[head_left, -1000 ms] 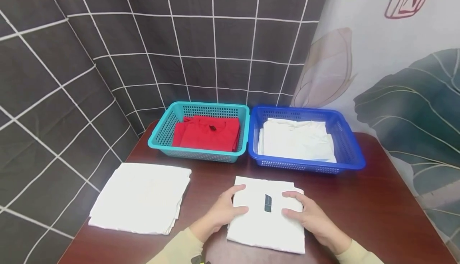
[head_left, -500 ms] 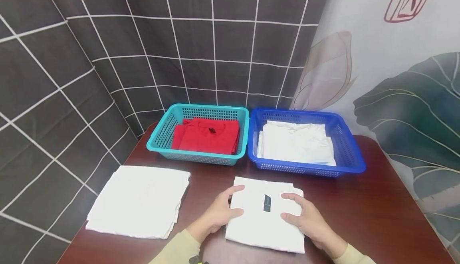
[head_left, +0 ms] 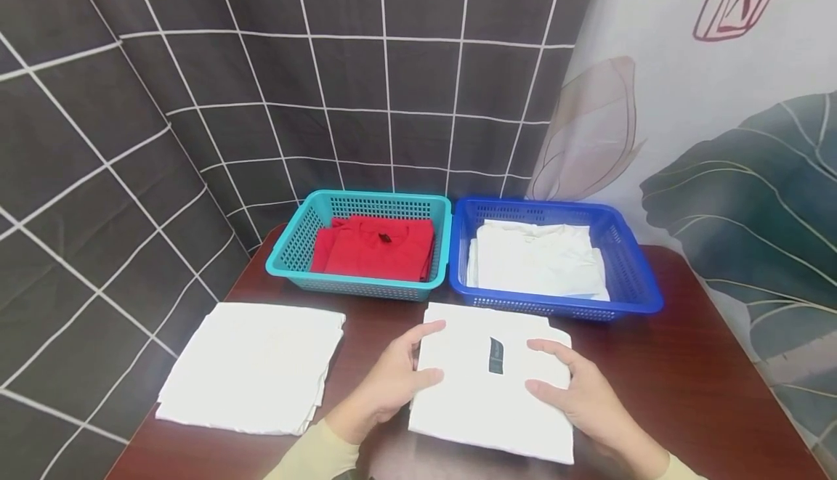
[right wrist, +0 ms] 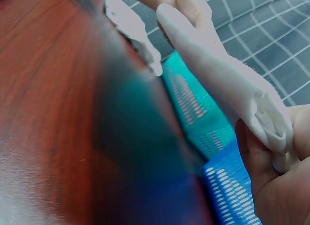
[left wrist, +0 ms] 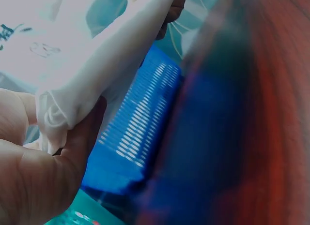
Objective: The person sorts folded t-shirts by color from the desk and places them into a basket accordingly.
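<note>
A folded white shirt (head_left: 477, 407) with a dark label is held between both hands in the head view. My left hand (head_left: 392, 378) grips its left edge, thumb on top and the other fingers underneath. On the opposite edge my right hand (head_left: 585, 393) holds it the same way. Both wrist views show the shirt raised off the table, its folded layers pinched at the sides. In the left wrist view the blue basket (left wrist: 138, 118) lies beyond the cloth; the teal basket (right wrist: 193, 104) appears behind it in the right wrist view.
Red folded shirts (head_left: 379, 247) lie in the teal basket at the back. White folded shirts (head_left: 536, 258) fill much of the blue basket beside it. A stack of white folded garments (head_left: 255, 367) rests on the left of the brown table (head_left: 686, 364).
Both hands have lifted the folded white shirt from the table, and it looks larger and slightly farther forward. The baskets and the left stack stay put.
</note>
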`<act>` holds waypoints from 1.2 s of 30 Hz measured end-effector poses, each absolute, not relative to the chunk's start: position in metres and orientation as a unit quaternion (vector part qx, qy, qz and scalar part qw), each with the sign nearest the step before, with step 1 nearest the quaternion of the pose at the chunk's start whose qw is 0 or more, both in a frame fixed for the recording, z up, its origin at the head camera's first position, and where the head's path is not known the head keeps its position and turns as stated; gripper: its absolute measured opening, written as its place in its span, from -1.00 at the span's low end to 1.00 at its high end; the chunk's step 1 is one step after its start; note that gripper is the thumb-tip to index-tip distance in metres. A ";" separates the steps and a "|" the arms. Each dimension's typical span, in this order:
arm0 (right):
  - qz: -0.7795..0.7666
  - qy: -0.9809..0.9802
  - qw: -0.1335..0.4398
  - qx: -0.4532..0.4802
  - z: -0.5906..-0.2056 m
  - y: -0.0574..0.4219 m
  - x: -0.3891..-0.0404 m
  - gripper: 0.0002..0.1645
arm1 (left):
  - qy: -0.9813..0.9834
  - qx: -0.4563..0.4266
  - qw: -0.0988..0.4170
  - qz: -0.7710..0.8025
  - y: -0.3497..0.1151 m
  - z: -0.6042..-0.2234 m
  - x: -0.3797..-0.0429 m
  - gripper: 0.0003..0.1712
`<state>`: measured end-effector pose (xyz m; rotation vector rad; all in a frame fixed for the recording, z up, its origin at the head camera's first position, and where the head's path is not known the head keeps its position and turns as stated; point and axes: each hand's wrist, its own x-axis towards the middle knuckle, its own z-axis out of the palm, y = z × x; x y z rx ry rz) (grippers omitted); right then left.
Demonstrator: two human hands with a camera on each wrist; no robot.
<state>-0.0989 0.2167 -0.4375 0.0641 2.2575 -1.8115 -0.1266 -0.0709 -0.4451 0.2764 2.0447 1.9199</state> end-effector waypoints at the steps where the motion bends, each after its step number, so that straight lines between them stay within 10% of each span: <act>1: -0.620 0.775 0.119 0.022 -0.433 0.218 -0.098 -0.20 | 0.719 0.104 0.154 0.670 -0.071 -0.441 -0.127 -0.21; 14: -0.594 0.803 0.039 -0.028 -0.387 0.239 -0.126 -0.18 | 0.722 0.155 0.133 0.661 -0.055 -0.391 -0.168 -0.19; 36: -0.537 0.842 0.030 -0.045 -0.346 0.286 -0.270 -0.04 | 0.768 0.120 0.082 0.623 0.001 -0.360 -0.310 -0.20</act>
